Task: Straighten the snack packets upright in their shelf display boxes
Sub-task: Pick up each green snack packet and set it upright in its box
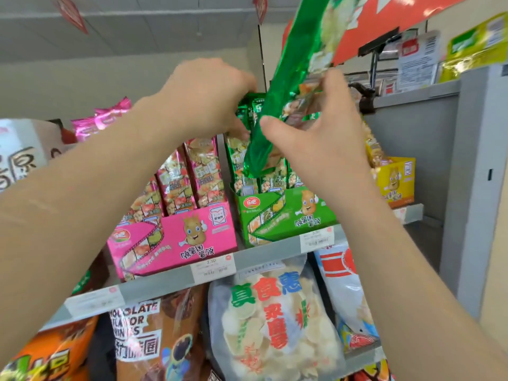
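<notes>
A green display box [286, 215] stands on the shelf with several green snack packets [270, 177] upright inside. My right hand [324, 138] grips a long green packet [297, 64] that tilts up to the right, above the box. My left hand [211, 97] reaches behind it, fingers on the tops of the green packets at the back of the box. To the left, a pink display box [176, 240] holds pink packets [203, 171]. A yellow display box [395, 182] sits to the right, partly behind my right arm.
The grey shelf edge [264, 254] carries price labels [213, 266]. Below it hang large bags: a white cracker bag [275, 320], a chocolate snack bag [154, 331] and an orange bag [55, 353]. A grey shelf side panel [467, 174] rises on the right.
</notes>
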The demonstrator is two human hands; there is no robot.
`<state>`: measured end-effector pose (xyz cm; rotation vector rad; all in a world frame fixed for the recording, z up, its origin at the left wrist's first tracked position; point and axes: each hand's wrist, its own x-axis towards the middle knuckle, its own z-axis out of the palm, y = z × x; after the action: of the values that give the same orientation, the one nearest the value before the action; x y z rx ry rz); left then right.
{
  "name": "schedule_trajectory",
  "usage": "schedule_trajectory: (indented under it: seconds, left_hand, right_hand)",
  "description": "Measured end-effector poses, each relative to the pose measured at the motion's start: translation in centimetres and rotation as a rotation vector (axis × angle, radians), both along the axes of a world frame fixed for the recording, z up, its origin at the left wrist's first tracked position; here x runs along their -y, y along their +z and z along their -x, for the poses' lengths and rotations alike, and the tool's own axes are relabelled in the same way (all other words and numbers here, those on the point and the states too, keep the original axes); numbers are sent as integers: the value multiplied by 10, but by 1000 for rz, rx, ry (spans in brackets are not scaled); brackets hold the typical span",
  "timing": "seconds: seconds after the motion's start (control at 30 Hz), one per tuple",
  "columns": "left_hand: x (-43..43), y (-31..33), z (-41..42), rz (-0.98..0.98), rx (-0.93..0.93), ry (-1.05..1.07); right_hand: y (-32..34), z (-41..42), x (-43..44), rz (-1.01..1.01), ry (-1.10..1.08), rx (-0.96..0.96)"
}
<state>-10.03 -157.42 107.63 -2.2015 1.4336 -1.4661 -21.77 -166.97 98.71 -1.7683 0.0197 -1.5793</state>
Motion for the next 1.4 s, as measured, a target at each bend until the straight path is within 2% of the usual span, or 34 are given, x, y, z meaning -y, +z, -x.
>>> schedule_trajectory:
  seconds: [0.2,0.33,0.5,0.67,0.83,0.9,1.03,1.1,1.2,1.23,1.33,1.4]
  left_hand:
    - [-12,6,0,-74,-213,-39]
    - [-14,15,-6,-49,-375,-76]
    - [-17,21,-9,-66,-486,-120]
    - [-14,18,-12,24,-491,-127]
    - [-18,25,-10,30,-552,-128]
    - [-21,28,-4,6,-587,-160]
    - [-30,34,2,-88,-828,-310]
    - [-37,38,2,-95,-990,-421]
    - [-41,42,2,-108,-1179,-675]
    - [-38,41,3,-53,-1181,-721]
    - [-23,37,6,319,-1036,-839]
    - [-19,37,6,493,-964,-950]
  right_hand:
    - [-10,-21,-9,160,-225,-168]
    - [-13,-27,-15,273,-415,-227]
    - [-14,-30,-14,305,-542,-260]
    - [-11,-31,-13,305,-529,-273]
    - [-16,-35,-19,347,-498,-174]
    - [-14,-33,-19,290,-405,-141]
    - [11,-17,-7,55,-120,28]
    - [28,-10,0,68,-107,47]
    - [43,-11,0,150,-118,-60]
    - [45,-13,-2,176,-109,-85]
    - [45,-21,-6,222,48,-74]
    - [46,-23,-3,245,85,-72]
